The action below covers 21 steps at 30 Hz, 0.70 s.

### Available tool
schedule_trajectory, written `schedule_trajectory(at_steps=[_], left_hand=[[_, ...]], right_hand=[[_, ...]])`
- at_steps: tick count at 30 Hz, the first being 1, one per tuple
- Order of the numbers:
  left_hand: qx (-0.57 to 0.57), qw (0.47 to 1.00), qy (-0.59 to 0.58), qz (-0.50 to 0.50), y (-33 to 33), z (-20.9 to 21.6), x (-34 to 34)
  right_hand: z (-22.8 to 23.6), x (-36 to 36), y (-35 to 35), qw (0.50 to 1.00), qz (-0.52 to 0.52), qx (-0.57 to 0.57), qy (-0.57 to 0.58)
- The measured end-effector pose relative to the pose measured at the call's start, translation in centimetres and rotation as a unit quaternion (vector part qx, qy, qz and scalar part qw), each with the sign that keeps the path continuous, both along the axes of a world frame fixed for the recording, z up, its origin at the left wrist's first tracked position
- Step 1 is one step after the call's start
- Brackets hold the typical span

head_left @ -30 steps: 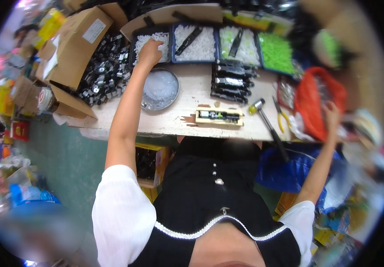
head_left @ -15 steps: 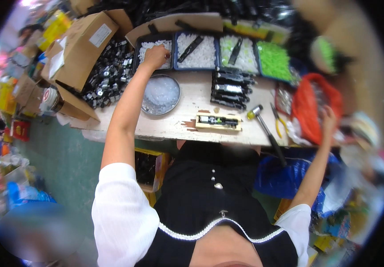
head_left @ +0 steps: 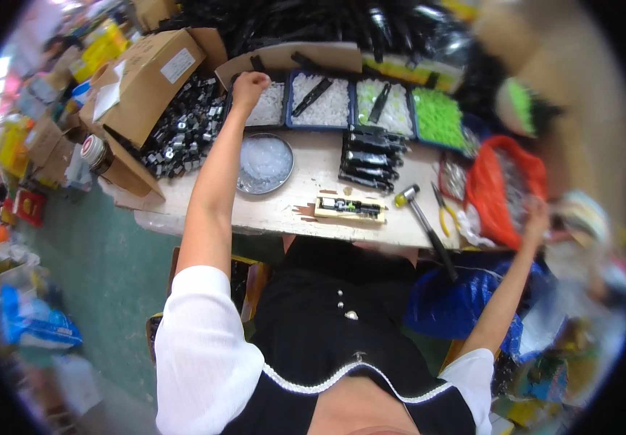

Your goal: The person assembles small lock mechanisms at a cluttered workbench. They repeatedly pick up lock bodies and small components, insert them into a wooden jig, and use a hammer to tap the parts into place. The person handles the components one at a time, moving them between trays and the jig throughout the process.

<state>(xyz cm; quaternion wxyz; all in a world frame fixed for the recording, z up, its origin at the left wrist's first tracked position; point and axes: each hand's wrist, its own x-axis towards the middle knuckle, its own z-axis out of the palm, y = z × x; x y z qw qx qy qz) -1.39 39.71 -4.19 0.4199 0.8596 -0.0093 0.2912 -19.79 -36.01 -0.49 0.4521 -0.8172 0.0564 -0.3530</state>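
My left hand is over the leftmost tray of small white pieces, its fingers pinched together. Whatever lies between the fingertips is too small to make out. On the right, my right hand is at the near rim of a red plastic bag holding greyish small parts; its fingers are blurred. Between my arms, a cream-coloured fixture lies on the table with a black assembly in it. Beyond it, several black tool-like handles lie in a stack.
Trays of white pieces, pale pieces and green pieces line the back. A round metal dish, a hammer and yellow-handled pliers lie on the table. Black and silver parts fill a cardboard box at left.
My left hand has lifted out of the white pieces toward the tray's far left. My right hand has drawn slightly nearer at the red bag. The whole view has shifted a little.
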Motion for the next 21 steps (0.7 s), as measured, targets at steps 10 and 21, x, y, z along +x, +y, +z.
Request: schedule_trajectory(at_steps=[10, 21], left_hand=[[-0.457, 0.887, 0.008, 0.063, 0.2, 4.8, -5.2], [-0.305, 0.947, 0.076, -0.066, -3.3, 5.2, -13.6]], right_hand=[[1.9, -0.2, 2.6, 0.97, 0.051, 0.198, -0.13], [4.5, -4.1, 13.0, 0.999, 0.053, -0.001, -0.002]])
